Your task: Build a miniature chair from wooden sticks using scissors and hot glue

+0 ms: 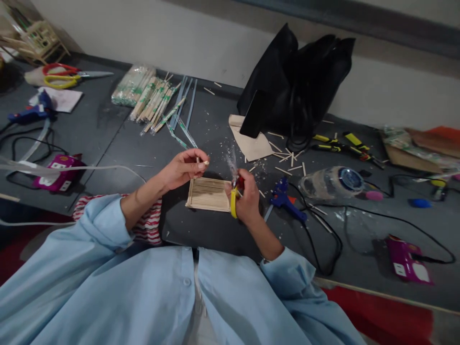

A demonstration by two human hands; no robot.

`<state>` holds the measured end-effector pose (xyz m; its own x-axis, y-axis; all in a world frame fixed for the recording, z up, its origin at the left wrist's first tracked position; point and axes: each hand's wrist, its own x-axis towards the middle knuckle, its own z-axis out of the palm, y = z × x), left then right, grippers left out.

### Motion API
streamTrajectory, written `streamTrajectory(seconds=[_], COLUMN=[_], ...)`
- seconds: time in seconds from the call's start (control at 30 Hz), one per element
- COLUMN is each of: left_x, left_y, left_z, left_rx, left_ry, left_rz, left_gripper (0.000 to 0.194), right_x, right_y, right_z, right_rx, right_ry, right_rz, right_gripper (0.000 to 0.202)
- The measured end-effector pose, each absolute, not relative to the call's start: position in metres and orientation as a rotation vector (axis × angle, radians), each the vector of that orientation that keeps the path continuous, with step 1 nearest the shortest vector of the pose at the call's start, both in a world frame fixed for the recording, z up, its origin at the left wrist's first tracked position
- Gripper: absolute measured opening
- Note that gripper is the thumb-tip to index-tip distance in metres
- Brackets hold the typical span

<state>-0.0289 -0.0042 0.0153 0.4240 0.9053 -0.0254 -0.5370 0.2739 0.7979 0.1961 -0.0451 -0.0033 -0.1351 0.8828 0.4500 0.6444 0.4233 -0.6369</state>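
My left hand (185,168) pinches a short piece of wooden stick (206,163) just above the upper left corner of a flat panel of wooden sticks (210,195). The panel lies on the dark table in front of me. Over its right end, my right hand (247,197) is closed around a yellow-handled tool (233,202). The tool's front end is blurred, with something clear and wispy beside it. A blue glue gun (287,200) lies to the right of my right hand.
Bundled sticks (154,103) lie at the back left, near red-and-yellow scissors (63,75). A black bag (298,86), a phone (254,114), scattered stick pieces and a plastic bottle (332,183) are behind and right. Cords cross the right side; a purple box (409,261) sits there.
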Motion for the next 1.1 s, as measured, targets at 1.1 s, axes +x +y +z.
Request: streamTrajectory(seconds=[1.1], left_x=[-0.023], left_y=[-0.014], left_z=[0.013], left_rx=[0.771], left_ry=[0.498], left_rz=[1.046], left_gripper=[0.028], right_x=[0.196], right_y=[-0.051], right_z=[0.015], right_rx=[-1.263], right_ry=[-2.301], right_rz=[0.053], right_gripper=[0.022])
